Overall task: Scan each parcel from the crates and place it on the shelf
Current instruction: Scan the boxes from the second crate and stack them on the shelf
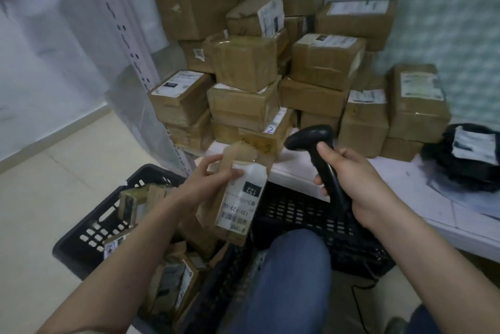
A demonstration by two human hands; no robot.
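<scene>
Fingers of the left hand curl round the upper edge of a brown parcel, thumb across its white label, gripping it. Parcel held tilted above the gap between two crates, label facing up toward the camera; label shows "122" on a dark patch and a barcode near the lower end.

Right hand clenched round the grip of a black handheld scanner; its head points left, toward the parcel, close beside it but not touching. A cable runs down from the handle.

Left crate: black, slotted walls, on the tiled floor, holding more brown parcels lying jumbled, some with labels showing. Right crate: black, perforated, just under the shelf edge; contents cannot be made out.

White shelf ahead and to the right, carrying a tall pile of taped cardboard boxes, several layers deep, many with white labels. A black plastic-wrapped package with a label lies at the far right of the shelf. Perforated metal upright stands at the shelf's left corner.

Person's knee in blue denim at lower centre, between the crates.
</scene>
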